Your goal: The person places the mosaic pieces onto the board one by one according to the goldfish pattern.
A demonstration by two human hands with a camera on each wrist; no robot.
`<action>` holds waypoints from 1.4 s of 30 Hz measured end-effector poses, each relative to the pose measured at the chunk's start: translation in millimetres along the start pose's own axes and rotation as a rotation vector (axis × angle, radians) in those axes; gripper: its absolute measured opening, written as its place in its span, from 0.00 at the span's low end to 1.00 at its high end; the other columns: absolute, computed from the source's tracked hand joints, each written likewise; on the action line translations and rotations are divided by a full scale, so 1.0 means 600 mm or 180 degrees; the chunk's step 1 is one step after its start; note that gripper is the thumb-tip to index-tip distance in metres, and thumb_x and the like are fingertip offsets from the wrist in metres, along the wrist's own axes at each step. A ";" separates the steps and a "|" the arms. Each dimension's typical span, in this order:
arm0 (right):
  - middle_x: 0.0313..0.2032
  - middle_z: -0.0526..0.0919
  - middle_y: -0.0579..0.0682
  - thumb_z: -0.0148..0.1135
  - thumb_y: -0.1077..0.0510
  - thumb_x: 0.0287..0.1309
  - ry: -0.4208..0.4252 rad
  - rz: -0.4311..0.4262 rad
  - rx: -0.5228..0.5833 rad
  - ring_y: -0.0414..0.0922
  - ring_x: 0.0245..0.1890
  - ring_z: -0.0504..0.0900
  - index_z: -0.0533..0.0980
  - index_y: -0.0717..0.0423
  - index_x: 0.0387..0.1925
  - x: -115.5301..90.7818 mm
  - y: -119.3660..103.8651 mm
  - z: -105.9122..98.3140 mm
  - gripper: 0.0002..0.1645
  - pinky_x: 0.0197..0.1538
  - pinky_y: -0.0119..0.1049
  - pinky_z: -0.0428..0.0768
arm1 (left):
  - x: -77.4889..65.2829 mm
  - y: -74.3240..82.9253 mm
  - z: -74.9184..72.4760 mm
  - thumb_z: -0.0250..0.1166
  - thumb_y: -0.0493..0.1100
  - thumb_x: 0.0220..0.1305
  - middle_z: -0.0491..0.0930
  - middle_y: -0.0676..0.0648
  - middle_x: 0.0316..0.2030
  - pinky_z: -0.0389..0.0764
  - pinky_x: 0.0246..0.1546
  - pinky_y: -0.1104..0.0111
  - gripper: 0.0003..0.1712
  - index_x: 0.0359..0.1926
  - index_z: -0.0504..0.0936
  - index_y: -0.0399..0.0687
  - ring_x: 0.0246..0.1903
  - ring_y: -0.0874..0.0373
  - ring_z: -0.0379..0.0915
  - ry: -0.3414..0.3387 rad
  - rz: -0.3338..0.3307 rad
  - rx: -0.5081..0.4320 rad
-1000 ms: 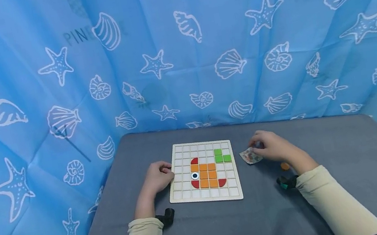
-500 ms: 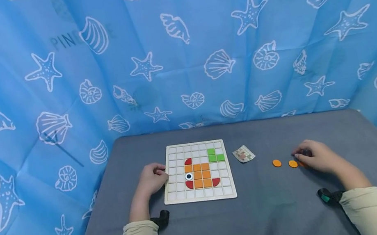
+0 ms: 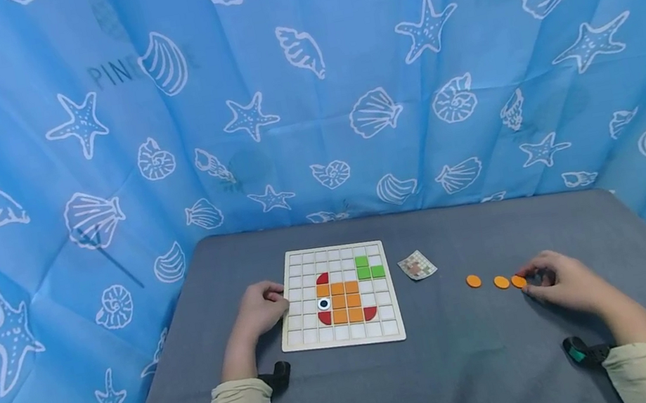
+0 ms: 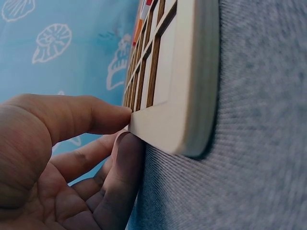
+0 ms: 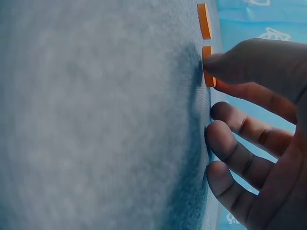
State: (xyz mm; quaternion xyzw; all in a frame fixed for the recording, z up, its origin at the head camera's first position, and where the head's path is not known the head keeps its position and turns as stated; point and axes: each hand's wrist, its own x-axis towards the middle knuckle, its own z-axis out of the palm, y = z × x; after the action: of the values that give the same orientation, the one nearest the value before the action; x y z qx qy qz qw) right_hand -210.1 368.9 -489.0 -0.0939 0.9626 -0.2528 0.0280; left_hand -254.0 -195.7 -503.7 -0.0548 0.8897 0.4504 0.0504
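Observation:
A square wooden grid board point(image 3: 294, 338) lies on the table with orange squares point(image 3: 346, 301), red quarter-round pieces, green squares point(image 3: 362, 267) and a white eye piece point(image 3: 324, 304) set in its cells. At its left edge my left hand point(image 3: 259, 310) pinches the rim; the left wrist view shows the thumb on the board's edge point(image 4: 163, 127) and a fingertip beside it. Off to the right, my right hand point(image 3: 567, 282) pinches an orange disc point(image 5: 208, 67) between thumb and index finger, the other fingers loosely bent. Two more orange discs point(image 3: 501, 282) lie in a row just left of it.
A small patterned card point(image 3: 417, 265) lies between the board and the discs. The grey cloth-covered table point(image 3: 443, 381) ends at the back against a blue shell-print curtain point(image 3: 310, 125).
My right hand has moved right, from the card to the orange discs, and now holds the rightmost one. The card lies free on the table. My left hand stays at the board's edge.

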 end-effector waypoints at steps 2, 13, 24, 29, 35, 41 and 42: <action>0.46 0.81 0.58 0.74 0.61 0.61 0.0000 -0.0009 0.0016 0.37 0.27 0.70 0.86 0.62 0.49 0.001 -0.001 0.002 0.15 0.29 0.34 0.72 | 0.000 0.000 0.000 0.65 0.37 0.64 0.82 0.44 0.38 0.74 0.36 0.64 0.18 0.55 0.86 0.38 0.35 0.53 0.75 0.0007 -0.0006 0.0001; 0.43 0.84 0.55 0.74 0.59 0.63 0.0027 -0.0075 0.0032 0.38 0.27 0.71 0.86 0.63 0.48 0.014 -0.017 0.009 0.14 0.29 0.34 0.71 | -0.001 0.004 0.001 0.66 0.37 0.63 0.82 0.44 0.37 0.75 0.37 0.64 0.18 0.53 0.86 0.39 0.35 0.53 0.75 0.0040 -0.0031 0.0018; 0.44 0.87 0.56 0.74 0.60 0.63 0.0032 -0.0125 0.0087 0.39 0.32 0.74 0.86 0.64 0.49 0.032 -0.043 -0.002 0.15 0.31 0.34 0.74 | -0.003 0.010 -0.001 0.65 0.35 0.63 0.80 0.45 0.35 0.72 0.36 0.65 0.17 0.52 0.86 0.37 0.33 0.54 0.73 0.0073 -0.0017 0.0009; 0.42 0.86 0.53 0.75 0.60 0.63 0.0048 -0.0264 0.0135 0.38 0.33 0.77 0.86 0.61 0.48 0.049 -0.061 0.005 0.13 0.31 0.33 0.76 | -0.002 0.007 -0.002 0.65 0.35 0.63 0.80 0.45 0.35 0.73 0.36 0.65 0.17 0.53 0.86 0.37 0.33 0.54 0.73 0.0057 -0.0025 -0.0001; 0.43 0.87 0.55 0.74 0.61 0.63 0.0070 -0.0427 0.0229 0.39 0.33 0.78 0.86 0.60 0.48 0.077 -0.091 0.023 0.13 0.30 0.33 0.77 | 0.000 0.005 -0.001 0.65 0.35 0.62 0.81 0.45 0.35 0.73 0.36 0.65 0.18 0.53 0.86 0.37 0.34 0.54 0.74 0.0065 -0.0037 0.0027; 0.44 0.86 0.56 0.73 0.62 0.64 0.0016 -0.0592 0.0382 0.42 0.34 0.79 0.86 0.61 0.49 0.113 -0.134 0.044 0.13 0.30 0.34 0.78 | 0.000 0.006 0.000 0.65 0.36 0.62 0.80 0.46 0.35 0.72 0.36 0.65 0.18 0.53 0.86 0.38 0.33 0.54 0.73 0.0071 -0.0038 0.0020; 0.44 0.86 0.55 0.72 0.62 0.64 0.0004 -0.0628 0.0402 0.42 0.34 0.79 0.86 0.60 0.49 0.120 -0.142 0.049 0.13 0.31 0.34 0.78 | 0.000 0.007 0.000 0.65 0.36 0.62 0.80 0.46 0.35 0.72 0.35 0.65 0.18 0.53 0.86 0.38 0.33 0.54 0.73 0.0070 -0.0032 0.0013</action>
State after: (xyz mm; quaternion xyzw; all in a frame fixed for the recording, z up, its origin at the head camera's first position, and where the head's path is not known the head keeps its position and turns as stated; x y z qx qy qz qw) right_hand -263.9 268.2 -473.0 -0.1861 0.9308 -0.3145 0.0083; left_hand -254.8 -193.6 -500.5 -0.0641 0.8908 0.4477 0.0430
